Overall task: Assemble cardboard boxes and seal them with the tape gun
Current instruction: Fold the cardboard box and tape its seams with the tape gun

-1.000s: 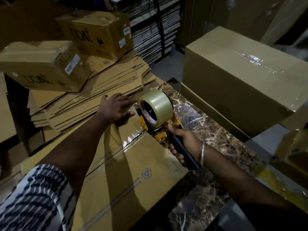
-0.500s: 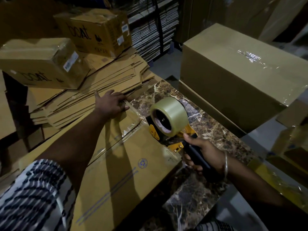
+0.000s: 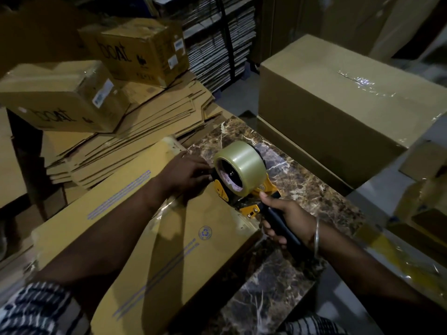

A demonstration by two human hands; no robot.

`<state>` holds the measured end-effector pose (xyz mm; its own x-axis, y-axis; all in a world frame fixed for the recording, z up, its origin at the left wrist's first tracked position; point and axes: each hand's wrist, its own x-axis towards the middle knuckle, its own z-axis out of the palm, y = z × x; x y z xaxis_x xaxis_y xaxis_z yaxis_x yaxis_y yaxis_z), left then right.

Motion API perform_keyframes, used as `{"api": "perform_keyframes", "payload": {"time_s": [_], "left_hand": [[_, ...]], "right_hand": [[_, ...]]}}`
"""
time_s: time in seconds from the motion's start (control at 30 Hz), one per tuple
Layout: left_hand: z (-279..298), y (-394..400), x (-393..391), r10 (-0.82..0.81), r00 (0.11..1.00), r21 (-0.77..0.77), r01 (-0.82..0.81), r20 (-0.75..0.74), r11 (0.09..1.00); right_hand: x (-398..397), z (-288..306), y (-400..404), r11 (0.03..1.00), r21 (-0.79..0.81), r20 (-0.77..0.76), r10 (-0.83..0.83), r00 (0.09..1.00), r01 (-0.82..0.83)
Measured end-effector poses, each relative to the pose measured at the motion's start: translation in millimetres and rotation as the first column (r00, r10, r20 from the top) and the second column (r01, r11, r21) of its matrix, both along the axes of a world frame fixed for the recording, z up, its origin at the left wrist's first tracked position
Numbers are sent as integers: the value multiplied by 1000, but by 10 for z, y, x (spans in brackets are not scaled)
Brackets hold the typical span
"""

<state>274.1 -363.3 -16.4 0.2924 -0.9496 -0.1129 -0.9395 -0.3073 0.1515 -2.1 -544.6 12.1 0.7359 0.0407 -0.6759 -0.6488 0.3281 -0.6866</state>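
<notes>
A tan cardboard box [image 3: 135, 238] with a recycling mark lies on the marble counter [image 3: 302, 189], a strip of clear tape running along its top seam. My right hand [image 3: 283, 218] grips the black handle of the yellow tape gun [image 3: 239, 175], whose big clear roll stands at the box's far right corner. My left hand [image 3: 183, 175] rests on the box top right beside the gun's front, fingers pointing at the roll; the fingertips are hidden in shadow.
A large taped box [image 3: 338, 107] stands on the counter's far right. Flattened cartons [image 3: 135, 131] are stacked at the left, with two "boat" boxes [image 3: 60, 95] [image 3: 142, 49] on top. Shelves of flat stock [image 3: 217, 44] fill the back. More cardboard [image 3: 420, 213] lies at the right.
My left hand slid from the box's far end along the seam to the tape gun. The gun has shifted toward the box's right corner, and the view has tilted.
</notes>
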Motion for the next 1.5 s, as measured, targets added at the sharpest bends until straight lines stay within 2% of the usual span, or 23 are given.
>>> {"api": "perform_keyframes", "payload": {"time_s": [0.07, 0.17, 0.3, 0.4, 0.53, 0.7, 0.87, 0.97, 1.03, 1.1, 1.2, 1.33, 1.43, 1.5], "left_hand": [[15, 5, -3, 21, 999, 14, -21, 50, 1000], [83, -29, -39, 146, 986, 35, -149, 76, 988], [151, -32, -50, 354, 931, 79, -361, 94, 929], [188, -34, -20, 408, 908, 106, -418, 97, 902], [165, -13, -12, 412, 909, 84, -416, 67, 905], [139, -4, -43, 432, 900, 72, -435, 50, 898], [120, -22, -155, 428, 895, 74, -438, 125, 896], [103, -65, -352, 366, 913, -3, -371, 180, 928], [120, -121, -554, 262, 958, -72, -255, 117, 964], [129, -129, -723, 178, 984, -85, -180, -31, 980], [52, -73, -760, 135, 982, -118, -151, -132, 982], [78, -125, -713, 251, 960, -17, -255, -123, 967], [174, -209, -749, 391, 919, 32, -390, -41, 920], [195, -198, -741, 462, 885, 27, -461, -54, 887]], "right_hand": [[31, -7, 9, 1000, 3, -16, 5, 1000, -5], [146, 17, 17, 999, -24, -49, 40, 998, -41], [381, 101, 31, 993, -83, -107, 78, 991, -87], [497, 162, 35, 987, -106, -129, 105, 986, -120], [388, 120, -18, 988, -86, -118, 121, 986, -132], [-139, 7, -141, 996, -23, -84, 81, 993, -83], [-292, -104, -113, 999, 15, -85, 41, 996, -40], [-294, -95, -125, 999, 9, -84, 53, 995, -53], [-303, -124, -122, 999, 6, -71, 46, 996, -46], [-303, -148, -101, 999, -3, -67, 41, 997, -41], [-295, -177, -96, 999, 5, -58, 35, 998, -34], [-280, -160, -95, 998, -11, -73, 56, 996, -56], [-171, -94, -98, 997, -39, -85, 70, 994, -74], [-58, -59, -101, 996, -39, -65, 82, 995, -85]]}}
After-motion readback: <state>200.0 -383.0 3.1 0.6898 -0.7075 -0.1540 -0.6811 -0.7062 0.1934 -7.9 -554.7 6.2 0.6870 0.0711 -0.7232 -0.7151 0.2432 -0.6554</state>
